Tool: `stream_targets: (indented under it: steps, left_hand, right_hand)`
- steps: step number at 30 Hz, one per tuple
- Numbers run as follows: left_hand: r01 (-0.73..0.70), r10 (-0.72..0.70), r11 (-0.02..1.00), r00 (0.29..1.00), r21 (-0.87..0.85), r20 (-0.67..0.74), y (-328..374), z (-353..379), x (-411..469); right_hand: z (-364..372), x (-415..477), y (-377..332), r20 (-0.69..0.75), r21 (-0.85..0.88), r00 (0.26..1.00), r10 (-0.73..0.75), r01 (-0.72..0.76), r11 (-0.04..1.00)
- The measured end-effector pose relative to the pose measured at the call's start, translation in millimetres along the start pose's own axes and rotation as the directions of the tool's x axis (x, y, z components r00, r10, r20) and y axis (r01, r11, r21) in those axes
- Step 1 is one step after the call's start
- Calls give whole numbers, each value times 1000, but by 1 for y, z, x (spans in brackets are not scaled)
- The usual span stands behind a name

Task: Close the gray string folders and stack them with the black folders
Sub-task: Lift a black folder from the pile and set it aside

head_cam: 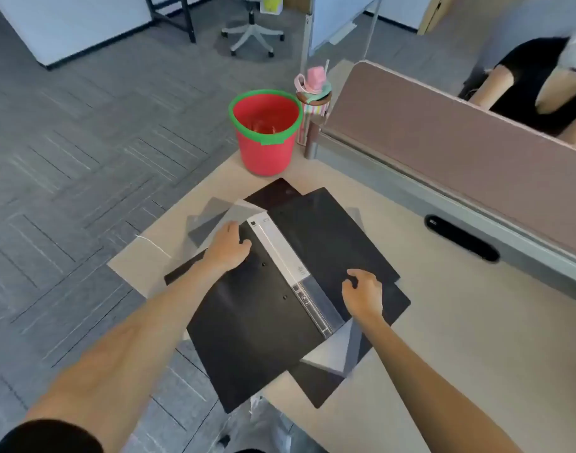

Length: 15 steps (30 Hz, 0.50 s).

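Observation:
A black folder [257, 325] lies spread open on the beige desk [459, 338], its white and clear spine strip [293, 273] running down the middle. More black folders [316, 384] lie under it, askew. Translucent gray folders [211, 217] stick out beneath at the far left, and another gray corner [339, 354] shows at the near right. My left hand [228, 245] rests on the upper left edge of the open folder, fingers curled. My right hand [361, 292] presses its right half with bent fingers. Neither hand visibly grasps anything.
A red bucket with a green rim [265, 132] stands at the desk's far corner, next to a striped bottle with a pink lid [312, 103]. A brown partition [459, 152] borders the right side; another person sits behind it. A black cable slot [459, 238] is in the desk. Carpet lies to the left.

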<state>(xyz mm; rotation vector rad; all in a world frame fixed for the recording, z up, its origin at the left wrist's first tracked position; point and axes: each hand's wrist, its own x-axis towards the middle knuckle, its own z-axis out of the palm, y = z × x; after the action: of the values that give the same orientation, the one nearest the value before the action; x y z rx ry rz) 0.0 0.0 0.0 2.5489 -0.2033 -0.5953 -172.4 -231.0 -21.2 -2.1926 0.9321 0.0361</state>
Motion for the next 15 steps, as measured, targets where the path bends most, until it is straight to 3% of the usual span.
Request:
stream_targets:
  steps: [3,6,11,15]
  left_hand:
    - [50,-52,998,998,46,29,12,-9,20]
    - [36,-34,999,997,-21,73,26,-18,26]
    - [-65,61,981,998,-185,-23,54,-37,15]
    - [-145,121,967,985,-211,-120,90,-62,-15]
  right_hand:
    - [-2,6,5,39,195,983,181,-186,963]
    - [-6,11,8,-8,346,954,300,-279,896]
    - [-23,20,13,-62,412,930,361,-306,858]
    - [-50,24,27,12,459,920,391,-353,816]
